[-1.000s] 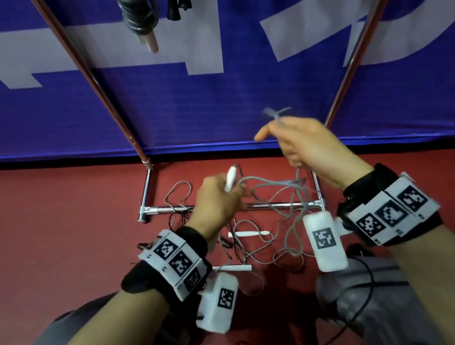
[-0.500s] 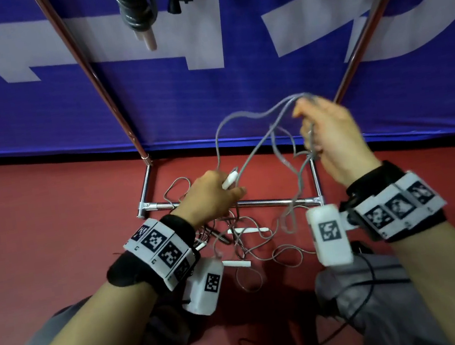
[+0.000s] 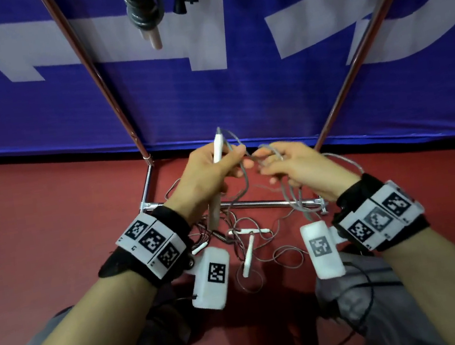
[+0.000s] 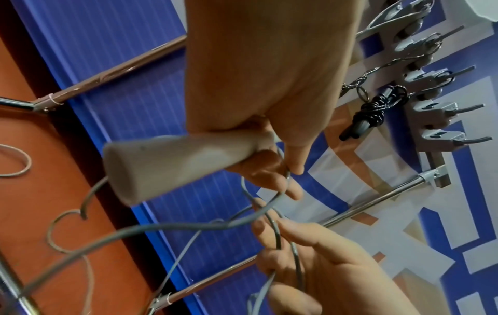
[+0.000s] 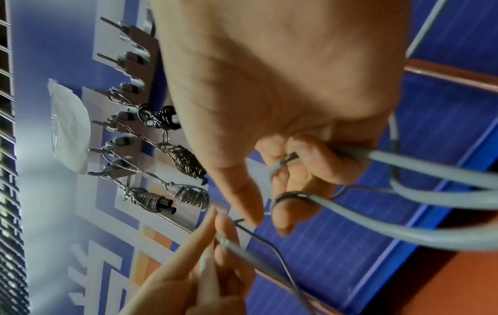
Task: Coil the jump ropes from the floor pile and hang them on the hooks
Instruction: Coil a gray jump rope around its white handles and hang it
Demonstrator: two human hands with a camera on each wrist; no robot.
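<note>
With left hand (image 3: 206, 175) clamped round white handle (image 3: 218, 150) and right hand (image 3: 299, 167) pinching grey cord (image 3: 291, 192) above floor pile (image 3: 248, 240), lay even, untwisted loops against handle.

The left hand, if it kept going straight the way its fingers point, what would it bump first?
Probably the right hand. The left hand points across at it, fingertips almost touching, with grey rope between. Depth is uncertain.

wrists: black straps (image 3: 174, 218) carrying white blocks of square black-and-white markers (image 3: 151, 244) | under each wrist: white box with one marker (image 3: 211, 279) | black cable (image 3: 365, 293) trailing from the right box | arms bare | legs: grey trousers (image 3: 374, 315)
</note>
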